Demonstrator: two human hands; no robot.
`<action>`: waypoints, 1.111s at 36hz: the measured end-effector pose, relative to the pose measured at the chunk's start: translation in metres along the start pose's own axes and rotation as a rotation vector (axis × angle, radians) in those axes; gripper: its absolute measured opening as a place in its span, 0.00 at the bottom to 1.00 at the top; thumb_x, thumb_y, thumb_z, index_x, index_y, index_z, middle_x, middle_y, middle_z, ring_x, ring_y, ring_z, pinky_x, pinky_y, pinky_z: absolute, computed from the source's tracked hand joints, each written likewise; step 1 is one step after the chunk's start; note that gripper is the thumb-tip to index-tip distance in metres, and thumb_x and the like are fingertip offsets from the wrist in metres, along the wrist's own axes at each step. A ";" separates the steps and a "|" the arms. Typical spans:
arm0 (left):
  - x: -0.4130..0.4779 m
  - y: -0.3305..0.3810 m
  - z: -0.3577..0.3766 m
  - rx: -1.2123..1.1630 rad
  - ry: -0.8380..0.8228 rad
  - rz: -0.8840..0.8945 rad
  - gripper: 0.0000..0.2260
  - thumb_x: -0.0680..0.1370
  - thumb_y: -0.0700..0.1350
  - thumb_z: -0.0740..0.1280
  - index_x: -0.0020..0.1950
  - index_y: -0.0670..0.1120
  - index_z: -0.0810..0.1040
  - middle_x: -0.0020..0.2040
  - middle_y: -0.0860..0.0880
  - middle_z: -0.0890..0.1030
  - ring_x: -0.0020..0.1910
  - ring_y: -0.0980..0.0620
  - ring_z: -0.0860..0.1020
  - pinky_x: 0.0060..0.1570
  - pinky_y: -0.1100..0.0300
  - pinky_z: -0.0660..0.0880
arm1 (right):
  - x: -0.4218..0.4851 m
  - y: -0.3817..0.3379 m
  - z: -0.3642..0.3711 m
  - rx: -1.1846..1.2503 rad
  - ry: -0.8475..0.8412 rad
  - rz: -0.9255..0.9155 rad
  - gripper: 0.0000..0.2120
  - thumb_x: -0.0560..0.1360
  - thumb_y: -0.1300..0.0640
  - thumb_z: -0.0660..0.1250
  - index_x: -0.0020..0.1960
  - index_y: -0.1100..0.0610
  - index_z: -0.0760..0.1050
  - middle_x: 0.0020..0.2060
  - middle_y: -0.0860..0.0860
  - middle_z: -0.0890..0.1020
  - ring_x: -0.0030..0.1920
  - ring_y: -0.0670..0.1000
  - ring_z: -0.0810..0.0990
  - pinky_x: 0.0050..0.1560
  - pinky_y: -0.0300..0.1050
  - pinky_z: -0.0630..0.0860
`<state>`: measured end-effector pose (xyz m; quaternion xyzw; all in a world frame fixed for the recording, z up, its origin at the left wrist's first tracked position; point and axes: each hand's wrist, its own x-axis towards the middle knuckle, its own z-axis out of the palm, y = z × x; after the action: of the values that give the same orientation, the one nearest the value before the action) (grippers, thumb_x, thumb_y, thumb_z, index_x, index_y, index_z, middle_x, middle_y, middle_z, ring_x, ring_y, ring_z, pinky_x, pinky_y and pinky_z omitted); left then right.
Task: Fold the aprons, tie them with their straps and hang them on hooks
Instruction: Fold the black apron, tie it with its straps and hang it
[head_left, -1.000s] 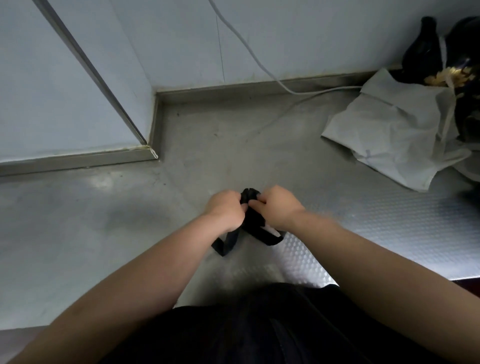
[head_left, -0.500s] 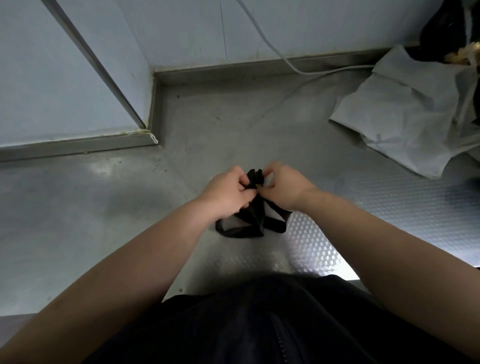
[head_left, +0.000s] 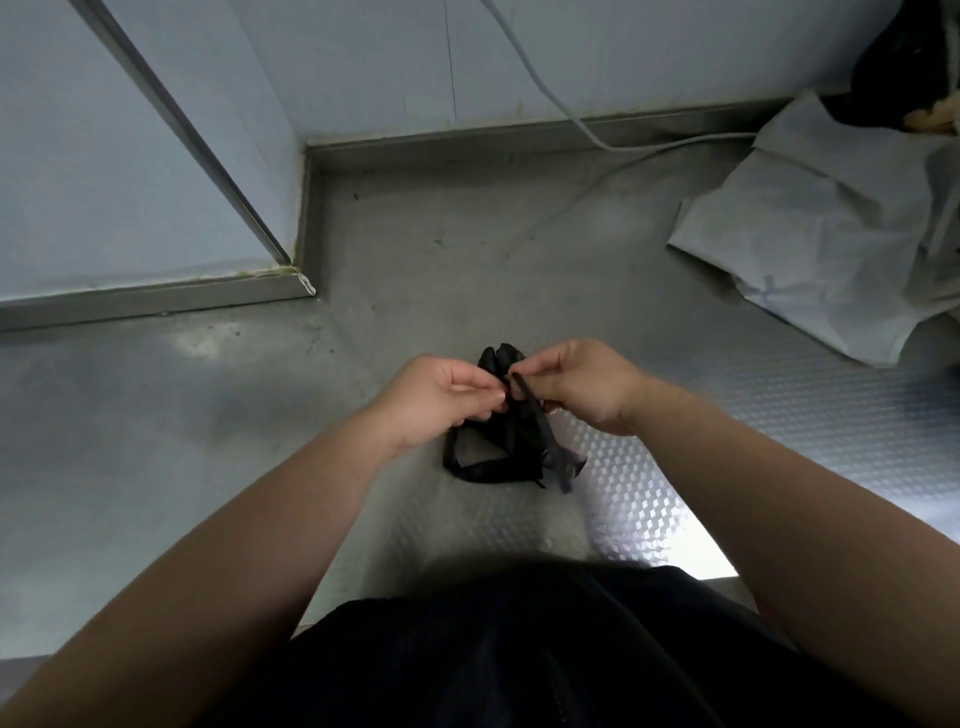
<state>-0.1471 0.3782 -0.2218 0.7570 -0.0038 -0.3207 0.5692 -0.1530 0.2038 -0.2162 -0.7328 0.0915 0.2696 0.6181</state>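
A small black apron bundle (head_left: 497, 358) sits between my two hands above the steel counter (head_left: 156, 441), with black straps (head_left: 493, 467) hanging below it in a loop and loose ends. My left hand (head_left: 441, 400) pinches the bundle at its left side with thumb and fingertips. My right hand (head_left: 576, 384) pinches a strap end that runs down from the bundle's top. Most of the bundle is hidden behind my fingers.
A crumpled white cloth (head_left: 831, 228) lies at the back right, with dark objects (head_left: 904, 67) behind it. A white cable (head_left: 597, 137) runs down the wall onto the counter. A wall corner (head_left: 296, 260) juts in at the left.
My hands have drawn slightly apart. The right hand now pulls a strap end out from the bundle, and the hanging straps have shifted lower and to the right.
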 end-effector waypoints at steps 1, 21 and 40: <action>0.001 -0.003 0.002 -0.007 0.043 0.055 0.05 0.76 0.36 0.67 0.46 0.44 0.81 0.30 0.58 0.82 0.32 0.65 0.78 0.36 0.70 0.73 | 0.002 0.001 0.001 0.003 0.013 -0.012 0.10 0.75 0.65 0.66 0.36 0.56 0.77 0.26 0.47 0.79 0.29 0.44 0.72 0.32 0.35 0.69; 0.015 -0.026 0.017 -0.407 0.273 0.153 0.09 0.79 0.35 0.62 0.46 0.48 0.77 0.39 0.50 0.76 0.36 0.56 0.71 0.35 0.66 0.67 | 0.010 -0.001 0.015 -0.307 0.072 -0.159 0.09 0.79 0.59 0.63 0.45 0.62 0.80 0.33 0.48 0.77 0.32 0.40 0.72 0.37 0.34 0.69; 0.016 -0.023 0.019 -0.534 0.267 0.133 0.08 0.78 0.34 0.62 0.45 0.44 0.77 0.37 0.53 0.84 0.40 0.57 0.81 0.43 0.65 0.77 | 0.017 0.006 0.023 -0.233 0.224 -0.131 0.19 0.76 0.49 0.67 0.29 0.54 0.70 0.17 0.41 0.68 0.21 0.40 0.66 0.25 0.32 0.62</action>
<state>-0.1518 0.3644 -0.2520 0.6141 0.1062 -0.1701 0.7633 -0.1479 0.2276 -0.2326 -0.8292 0.0799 0.1543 0.5312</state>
